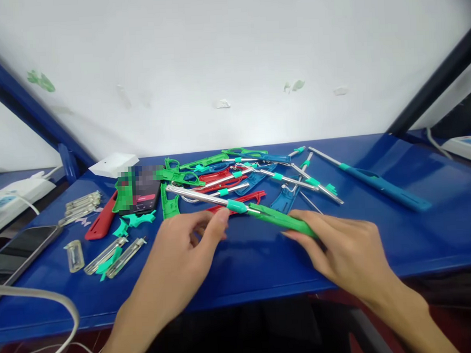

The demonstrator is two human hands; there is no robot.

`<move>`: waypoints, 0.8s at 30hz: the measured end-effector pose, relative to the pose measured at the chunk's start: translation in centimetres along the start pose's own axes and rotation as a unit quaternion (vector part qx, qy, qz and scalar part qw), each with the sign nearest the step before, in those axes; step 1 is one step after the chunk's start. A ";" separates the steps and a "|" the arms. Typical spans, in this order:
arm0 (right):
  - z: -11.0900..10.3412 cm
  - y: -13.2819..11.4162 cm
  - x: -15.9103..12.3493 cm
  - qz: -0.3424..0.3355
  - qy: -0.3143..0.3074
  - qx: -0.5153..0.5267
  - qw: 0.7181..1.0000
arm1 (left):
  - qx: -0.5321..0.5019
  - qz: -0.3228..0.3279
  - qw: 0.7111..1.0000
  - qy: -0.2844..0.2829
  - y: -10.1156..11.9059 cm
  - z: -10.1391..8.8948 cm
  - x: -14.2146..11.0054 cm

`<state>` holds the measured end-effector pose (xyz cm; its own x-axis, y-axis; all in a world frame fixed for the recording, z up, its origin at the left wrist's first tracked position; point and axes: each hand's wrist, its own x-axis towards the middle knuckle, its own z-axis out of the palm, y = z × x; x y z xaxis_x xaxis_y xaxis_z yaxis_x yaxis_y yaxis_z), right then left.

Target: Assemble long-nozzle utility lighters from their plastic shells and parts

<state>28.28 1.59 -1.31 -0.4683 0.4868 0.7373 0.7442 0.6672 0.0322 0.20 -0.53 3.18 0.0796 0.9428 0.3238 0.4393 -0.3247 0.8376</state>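
Held out in front of me is a long-nosed utility lighter with a green handle [282, 219], a teal collar [237, 206] and a silver metal tube [197, 194] pointing up to the left. My right hand [339, 239] grips the handle's rear end between thumb and fingers. Curled at the collar, my left hand [184, 246] pinches the tube with thumb and forefinger; the exact contact is partly hidden. Behind them lies a pile of loose lighter parts: green handle shells [207, 161], red shells [220, 180], blue shells [285, 197] and metal tubes with teal collars [278, 176].
An assembled blue lighter [388, 186] lies at the right. On the left are clear fuel tanks [75, 256], teal trigger pieces [138, 219], a red handle [102, 218], a dark phone [145, 188], another phone [22, 253] and a white box [114, 164]. A white cable [41, 294] crosses the front-left edge.
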 end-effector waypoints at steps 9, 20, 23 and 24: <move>-0.7 -2.1 0.2 0.053 -0.015 0.108 0.993 | -0.278 -0.051 0.954 -0.098 -1.1 2.3 1.0; -1.3 -4.6 0.7 0.087 -0.006 0.207 0.975 | -0.379 0.032 0.921 -0.080 -0.6 2.9 0.1; -1.0 -4.8 0.5 0.090 -0.001 0.221 0.971 | -0.374 0.049 0.924 -0.061 -0.6 3.1 0.1; -0.8 -4.8 0.5 0.092 0.001 0.227 0.969 | -0.371 0.055 0.926 -0.054 -0.6 3.2 0.1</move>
<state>24.84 -1.88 -0.53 -0.3468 0.6201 0.7037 0.5279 0.7492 -0.4000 2.77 -0.04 1.30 0.1946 0.8900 0.4124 -0.3081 -0.3437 0.8871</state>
